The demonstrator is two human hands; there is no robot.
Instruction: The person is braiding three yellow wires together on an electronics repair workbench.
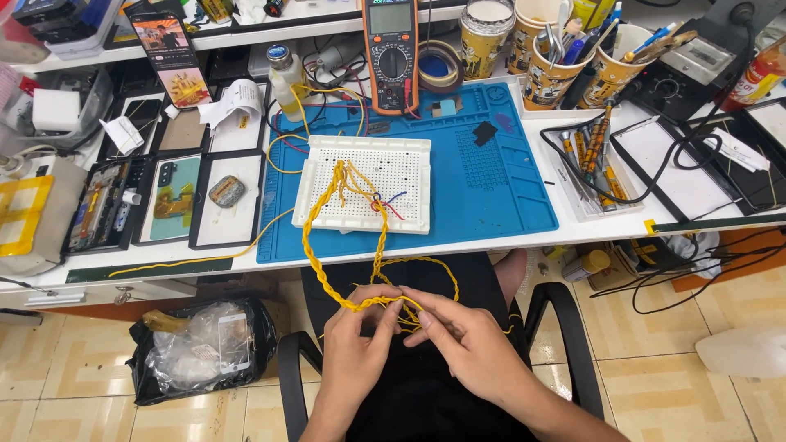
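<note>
Over my lap, my left hand [354, 344] and my right hand [463, 342] both pinch a braid of yellow wires [318, 266]. The braid loops up from my fingers to a white perforated board [365, 193] lying on a blue work mat [483, 184]. Red and blue wire ends [386, 204] stick out of the board where the yellow strands meet it. A looser part of the braid [434, 266] curls between the table edge and my right hand.
An orange multimeter [390, 53] stands behind the mat. Paper cups of tools [557, 69] are at the back right, a phone on a stand [170, 57] at the back left. Trays with phone parts [168, 200] lie left. A black bag [201, 348] sits on the floor.
</note>
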